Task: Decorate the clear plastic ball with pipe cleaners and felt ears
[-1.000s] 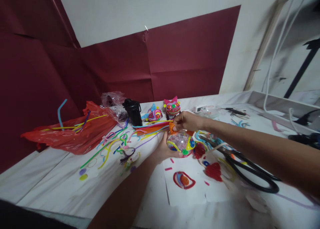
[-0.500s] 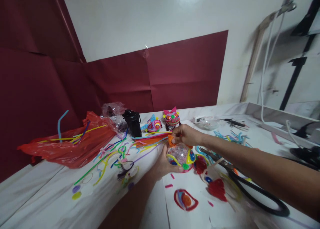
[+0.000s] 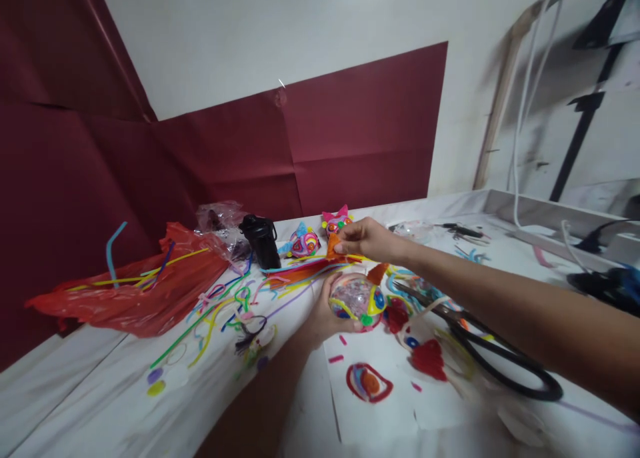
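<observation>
- Lying nearest, toward six o'clock of the clear ball (image 3: 355, 297), a white sheet (image 3: 380, 425) is topped by a red-rimmed eye shape (image 3: 369, 383) with an orange centre, and small pink strips (image 3: 336, 359) are scattered beside it.
- At about eight o'clock, a yellow disc (image 3: 155, 388) and a purple disc (image 3: 155, 376) are seen close together.
- At four o'clock, a red fan-shaped piece (image 3: 429, 359) is laid out, and large scissors (image 3: 453, 316) with black handles are partly overhung by the right forearm.
- At the centre, the clear ball, trimmed in yellow, blue and green, is cupped by the left hand (image 3: 323, 315): the thumb is pressed along its near side, the fingers are curled round its left side.
- On the ball's upper right, at one o'clock, an orange flap (image 3: 377, 273) is seen.
- Just beyond the ball, toward twelve o'clock, an orange triangle (image 3: 333, 246) is pinched between the thumb and fingers of the right hand (image 3: 373, 239) and held up, apart from the ball.
- From eight to eleven o'clock, coloured pipe cleaners (image 3: 200, 323) are strewn over the marbled table (image 3: 100, 405); at nine, some are held in a red plastic bag (image 3: 155, 305).
- At ten o'clock, a black bottle (image 3: 261, 243) is stood upright.
- Between eleven and twelve, a blue-eared figure (image 3: 305, 243) and a pink-eared figure (image 3: 336, 223) are placed; the latter is partly hidden.
- At two o'clock, dark-handled tools (image 3: 467, 231) are set down.
- Farthest, the wall is partly covered by maroon sheeting (image 3: 360, 145).
</observation>
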